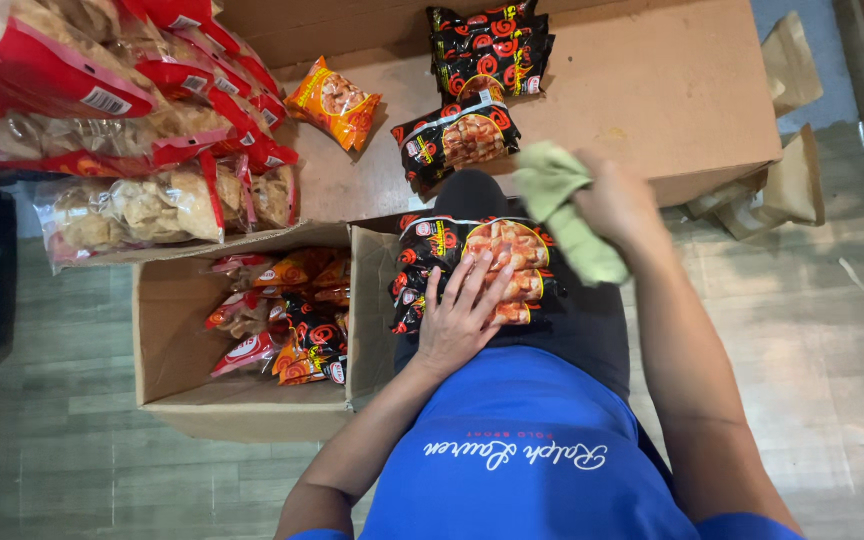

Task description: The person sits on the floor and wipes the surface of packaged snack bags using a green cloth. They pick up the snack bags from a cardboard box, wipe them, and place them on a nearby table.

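A black and red snack packet (472, 245) lies across my lap. My left hand (462, 310) rests flat on it, fingers spread, pressing it down. My right hand (617, 205) is closed on a pale green cloth (562, 205), held just above the packet's right end. More black and red packets sit on the brown cardboard surface in front: one (457, 140) near my knee and a stack (490, 45) farther back. An orange snack packet (334, 100) lies to their left.
An open cardboard box (167, 330) at my left holds several mixed snack packets. Large clear bags of crackers (132, 205) with red labels are piled at the upper left. Brown paper bags (787, 185) lie on the wooden floor at right. A black object stands at the left edge.
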